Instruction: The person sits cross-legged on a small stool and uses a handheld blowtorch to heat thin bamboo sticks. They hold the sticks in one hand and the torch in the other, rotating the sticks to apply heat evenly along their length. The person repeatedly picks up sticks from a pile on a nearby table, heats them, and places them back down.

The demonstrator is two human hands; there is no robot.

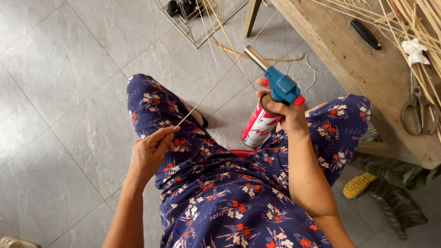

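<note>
Nearest, the left hand (149,154) pinches one end of a thin bamboo strip (216,85) above the lap of a flowered blue garment (229,202); the strip slants up and away toward the torch nozzle. Beyond, the right hand (287,112) is clenched around a blue gas torch (275,82) mounted on a red-and-white canister (258,127). Farther off, a wooden bench (358,69) carries scissors (417,110) near its front edge, loose bamboo strips (413,23) and a dark-handled knife (365,34) behind them.
</note>
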